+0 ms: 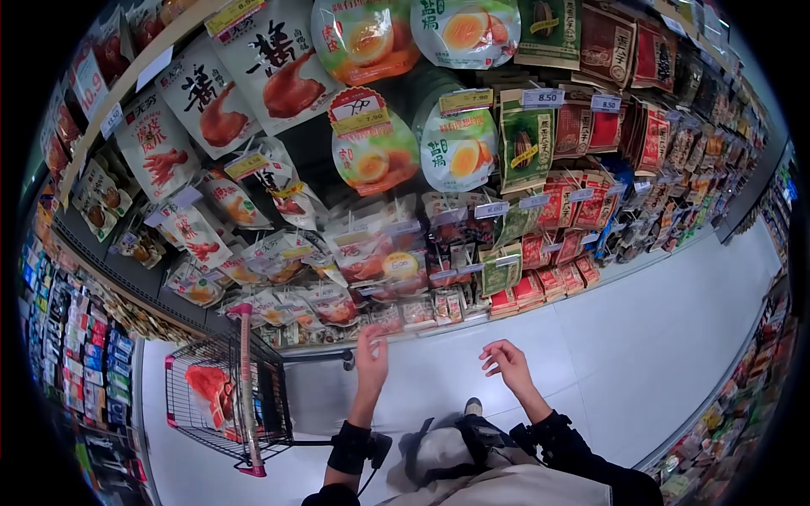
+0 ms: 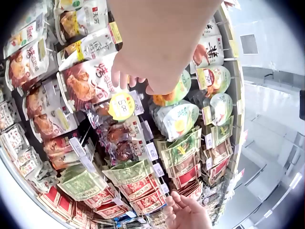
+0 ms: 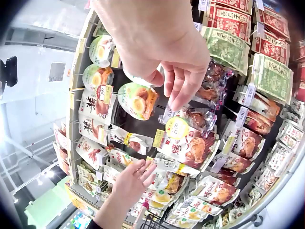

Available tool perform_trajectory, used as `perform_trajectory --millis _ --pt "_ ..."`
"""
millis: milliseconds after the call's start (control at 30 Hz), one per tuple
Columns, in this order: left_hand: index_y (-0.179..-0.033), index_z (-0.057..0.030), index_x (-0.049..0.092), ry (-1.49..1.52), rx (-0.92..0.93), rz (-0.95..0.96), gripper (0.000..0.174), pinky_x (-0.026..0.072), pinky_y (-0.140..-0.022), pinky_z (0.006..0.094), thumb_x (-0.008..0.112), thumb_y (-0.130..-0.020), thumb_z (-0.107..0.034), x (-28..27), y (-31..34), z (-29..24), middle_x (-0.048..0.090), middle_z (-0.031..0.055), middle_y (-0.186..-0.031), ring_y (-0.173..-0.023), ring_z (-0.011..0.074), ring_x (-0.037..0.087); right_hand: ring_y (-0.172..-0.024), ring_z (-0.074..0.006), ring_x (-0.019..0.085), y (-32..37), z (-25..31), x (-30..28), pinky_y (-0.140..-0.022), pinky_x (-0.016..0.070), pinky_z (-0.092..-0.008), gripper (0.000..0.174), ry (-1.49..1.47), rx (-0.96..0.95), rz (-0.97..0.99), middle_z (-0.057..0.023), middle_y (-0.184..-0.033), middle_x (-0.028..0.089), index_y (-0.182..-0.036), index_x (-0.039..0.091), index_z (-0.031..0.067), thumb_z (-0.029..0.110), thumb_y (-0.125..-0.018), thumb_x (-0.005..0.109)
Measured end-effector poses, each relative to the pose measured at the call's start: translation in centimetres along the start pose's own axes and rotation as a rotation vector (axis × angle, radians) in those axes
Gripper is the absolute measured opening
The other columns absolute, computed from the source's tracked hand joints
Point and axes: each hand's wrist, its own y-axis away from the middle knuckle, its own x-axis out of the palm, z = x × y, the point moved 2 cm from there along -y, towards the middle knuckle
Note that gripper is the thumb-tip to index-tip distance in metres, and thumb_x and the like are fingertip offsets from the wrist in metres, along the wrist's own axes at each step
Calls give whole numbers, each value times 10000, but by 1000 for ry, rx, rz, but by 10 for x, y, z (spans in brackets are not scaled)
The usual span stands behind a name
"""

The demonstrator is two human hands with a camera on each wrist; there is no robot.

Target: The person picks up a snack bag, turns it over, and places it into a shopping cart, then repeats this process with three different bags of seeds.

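Note:
I stand before a rack of hanging snack packs (image 1: 439, 211). My left hand (image 1: 369, 339) is raised with straight fingers toward the lowest rows of packs (image 1: 396, 312) and holds nothing. In the right wrist view the left hand (image 3: 132, 177) shows spread fingers close to the packs, and I cannot tell whether it touches them. My right hand (image 1: 499, 358) hovers to the right, fingers loosely bent and empty. From the right wrist, the right hand (image 3: 178, 78) hangs in front of a meat pack with a round yellow sticker (image 3: 177, 128).
A wire shopping cart (image 1: 224, 396) with a red handle stands at my left and holds an orange pack (image 1: 207, 381). White floor (image 1: 658, 337) runs off to the right. More stocked shelves line the far right (image 1: 726, 413) and the left (image 1: 76, 337).

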Motion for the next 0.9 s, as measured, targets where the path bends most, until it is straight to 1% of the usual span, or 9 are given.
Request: perform_trajectory --millis 67,167,333,467,567,667,767,867,900 --pt "-1101 -24 443 -29 -18 -15 309 433 -801 287 501 -797 -15 19 3 6 496 100 -1105 -1013 180 497 -646 -118 573 -7 -9 -12 -526 491 -241 160 1 46 9 -76 -823 591 -929 516 17 111 -879 396" --pt "-1090 -33 452 -24 -65 -20 299 442 -785 286 498 -795 -11 33 12 21 511 88 -1081 -993 179 512 -651 -112 559 -18 -20 -20 -544 485 -242 149 8 125 40 -69 -825 585 -931 511 18 108 -877 405" --pt "-1094 -41 445 26 -169 -65 295 444 -759 265 474 -803 2 27 24 35 527 77 -1058 -940 157 538 -669 -116 560 -43 -39 -13 -555 482 -249 144 42 233 113 -59 -831 585 -940 513 37 78 -864 397" --pt "-1092 -44 439 52 -195 -82 278 436 -735 246 468 -818 -5 13 20 49 543 63 -1029 -929 136 538 -673 -114 558 -61 -39 9 -565 471 -237 139 48 256 142 -59 -836 583 -932 509 36 89 -865 400" --pt "-1086 -43 443 48 -228 -66 265 437 -743 249 466 -824 -9 6 11 55 545 66 -1020 -924 134 540 -676 -115 560 -70 -43 24 -549 469 -234 138 61 254 145 -49 -844 579 -946 504 46 99 -868 404" --pt "-1079 -38 446 40 -244 -58 255 439 -746 252 463 -827 -11 2 2 67 550 67 -1003 -914 133 543 -683 -116 562 -75 -40 35 -531 467 -231 136 85 314 147 -38 -859 570 -967 496 57 95 -865 414" --pt "-1071 -36 453 26 -247 -38 243 444 -744 257 466 -829 -16 0 -4 73 554 65 -989 -905 134 546 -697 -118 571 -81 -58 38 -527 483 -232 171 119 309 172 -55 -885 571 -1009 486 47 93 -871 397" --pt "-1066 -37 458 -2 -319 -17 236 448 -738 258 465 -832 -16 0 -5 71 555 64 -981 -897 139 549 -701 -115 564 -93 -63 36 -534 486 -234 159 130 269 183 -53 -883 560 -1000 484 45 78 -870 398" --pt "-1065 -37 460 11 -308 0 234 448 -738 258 464 -833 -16 1 -5 71 554 64 -982 -895 141 550 -700 -114 563 -101 -66 35 -535 486 -236 157 133 256 186 -53 -880 557 -999 483 44 74 -870 398"
